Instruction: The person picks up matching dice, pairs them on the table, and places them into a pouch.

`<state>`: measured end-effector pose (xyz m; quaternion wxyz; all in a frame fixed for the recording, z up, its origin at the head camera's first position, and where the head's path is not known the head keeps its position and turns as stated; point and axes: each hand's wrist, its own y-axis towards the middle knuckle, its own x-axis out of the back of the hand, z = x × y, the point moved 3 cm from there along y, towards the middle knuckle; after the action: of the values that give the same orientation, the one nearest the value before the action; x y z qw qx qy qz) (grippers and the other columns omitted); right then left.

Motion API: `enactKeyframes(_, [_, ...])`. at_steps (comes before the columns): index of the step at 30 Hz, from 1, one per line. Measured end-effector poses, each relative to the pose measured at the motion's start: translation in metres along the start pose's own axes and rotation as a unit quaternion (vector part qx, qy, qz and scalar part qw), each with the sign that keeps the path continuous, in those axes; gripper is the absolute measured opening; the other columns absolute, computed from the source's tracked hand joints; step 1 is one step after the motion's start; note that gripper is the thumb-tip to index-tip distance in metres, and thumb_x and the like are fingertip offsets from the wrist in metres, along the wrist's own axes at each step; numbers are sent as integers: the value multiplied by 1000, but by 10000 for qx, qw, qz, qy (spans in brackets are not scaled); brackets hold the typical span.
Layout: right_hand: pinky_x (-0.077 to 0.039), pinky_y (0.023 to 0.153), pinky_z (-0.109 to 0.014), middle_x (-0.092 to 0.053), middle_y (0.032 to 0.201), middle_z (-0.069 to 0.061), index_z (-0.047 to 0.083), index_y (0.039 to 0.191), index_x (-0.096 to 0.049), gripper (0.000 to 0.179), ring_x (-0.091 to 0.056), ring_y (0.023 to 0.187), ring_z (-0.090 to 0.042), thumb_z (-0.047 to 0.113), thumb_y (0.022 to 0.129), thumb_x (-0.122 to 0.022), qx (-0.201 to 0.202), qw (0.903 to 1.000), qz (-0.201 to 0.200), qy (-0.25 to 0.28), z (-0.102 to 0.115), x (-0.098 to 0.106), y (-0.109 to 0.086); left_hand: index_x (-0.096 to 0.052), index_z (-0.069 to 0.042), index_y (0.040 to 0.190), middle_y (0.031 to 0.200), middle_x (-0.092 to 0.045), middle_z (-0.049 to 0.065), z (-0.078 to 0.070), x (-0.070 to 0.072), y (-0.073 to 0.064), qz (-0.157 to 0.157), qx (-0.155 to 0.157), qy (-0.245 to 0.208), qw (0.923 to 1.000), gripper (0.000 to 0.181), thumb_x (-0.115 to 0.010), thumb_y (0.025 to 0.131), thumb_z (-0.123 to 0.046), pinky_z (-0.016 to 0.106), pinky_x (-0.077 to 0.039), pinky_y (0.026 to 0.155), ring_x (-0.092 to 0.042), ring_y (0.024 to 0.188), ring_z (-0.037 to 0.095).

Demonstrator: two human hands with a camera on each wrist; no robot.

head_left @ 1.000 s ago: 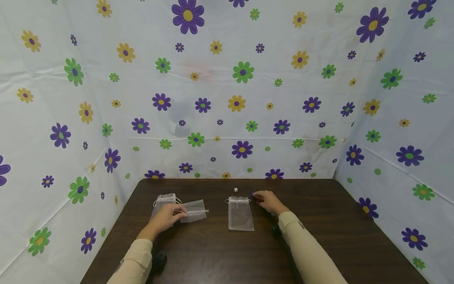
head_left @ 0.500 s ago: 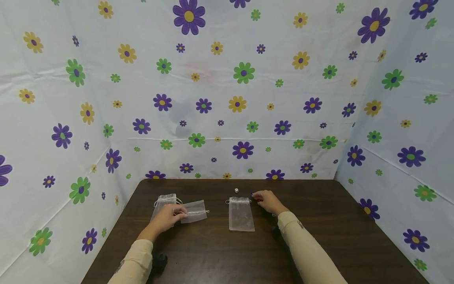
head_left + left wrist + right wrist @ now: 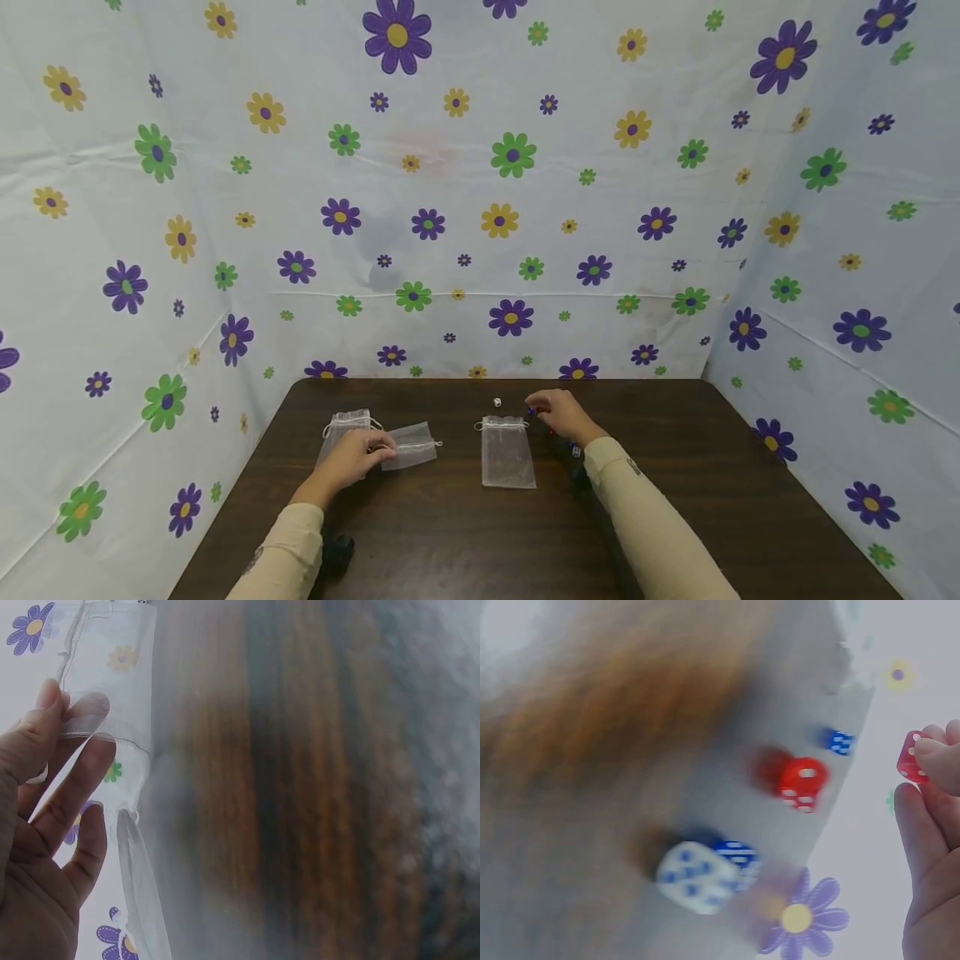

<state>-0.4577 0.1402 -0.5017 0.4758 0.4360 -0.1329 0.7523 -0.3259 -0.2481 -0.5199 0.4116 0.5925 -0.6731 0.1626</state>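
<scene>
Head view: left hand at the near left, right hand farther over, both above a dark brown wood-grain table. We note the left thumb and fingertips pinching one end of a flat, sheer white mesh drawstring pouch; the left wrist view shows the mesh caught between them. A second sheer white pouch lies partly hidden behind that hand. A third sheer white pouch lies flat between the hands, drawstring end away from us, with a small white cube die just beyond it.

Right wrist view: thumb and fingers hold a translucent red die with white pips in a narrow grip. It appears raised from the table, though we cannot gauge how far. Nearby on the table we count a small blue die with white pips, another red die, a white die with blue pips and a blue die beside it. We cannot tell whether those last two touch.

We judge the step in hand to be picking up one die while the left hand steadies a pouch. The next move, as we read it, calls for a firm fingertip pinch on the red die, room to pass its neighbours without knocking them, and a light left hold, since thin mesh should crease and slide easily.
</scene>
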Motion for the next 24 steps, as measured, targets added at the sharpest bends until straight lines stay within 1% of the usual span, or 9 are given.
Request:
enactKeyframes(2, [-52,97,-47,-70,121,-17,-5,123,-68,32,-66,115,-34,-13,92,-64,25,10000,12,31,6,3,2,-75,-17,92,89,-68,-8,-1,0,1,16,60,5,10000,8,-73,94,-24,27,-51,68,-55,74,9])
enactKeyframes(5, [-53,95,-45,-70,121,-16,-3,123,-69,32,-66,115,-33,-12,92,-64,100,9999,-25,74,14,6,5,-75,-16,92,88,-68,-8,-3,0,2,10,15,29,10000,8,-73,94,-24,27,-51,68,-55,74,9])
enactKeyframes(9, [-55,92,-43,-70,120,-16,1,122,-70,32,-67,112,-31,-11,93,-64,217,9997,-7,144,25,7,10,-74,-15,90,86,-68,-8,-5,-1,3,-48,-130,65,9999,10,-73,94,-24,27,-50,68,-54,73,8])
enactKeyframes(12, [-54,93,-43,-70,122,-17,0,122,-70,31,-67,111,-31,-10,94,-63,238,9995,96,195,33,3,13,-74,-15,90,85,-68,-8,-5,-1,4,-56,-210,55,9997,7,-73,94,-21,28,-50,68,-54,73,7])
enactKeyframes(13, [-54,94,-43,-69,123,-17,-1,122,-69,31,-67,112,-31,-10,94,-64,238,9994,127,201,36,2,15,-74,-15,90,84,-68,-8,-6,-1,5,-52,-180,40,9998,7,-73,94,-21,27,-49,68,-54,73,7])
enactKeyframes(17, [-53,95,-44,-69,125,-17,-2,123,-69,30,-66,115,-32,-9,94,-64,268,9991,203,242,50,-5,21,-74,-16,91,84,-67,-8,-8,-1,7,-4,-244,6,9997,5,-73,94,-19,27,-48,67,-53,73,6])
enactKeyframes(21, [-53,95,-43,-68,125,-19,-1,123,-69,30,-66,115,-33,-10,95,-63,445,9981,257,331,66,-12,27,-73,-15,90,83,-67,-8,-11,-2,9,-33,-319,-6,9995,4,-73,93,-17,27,-48,65,-52,71,7])
enactKeyframes(24, [-54,94,-41,-69,123,-19,0,123,-70,30,-67,112,-31,-8,95,-63,582,9975,316,258,77,-15,30,-74,-16,90,82,-67,-9,-12,-7,10,-63,-319,32,9995,4,-73,93,-18,27,-47,64,-52,71,6])
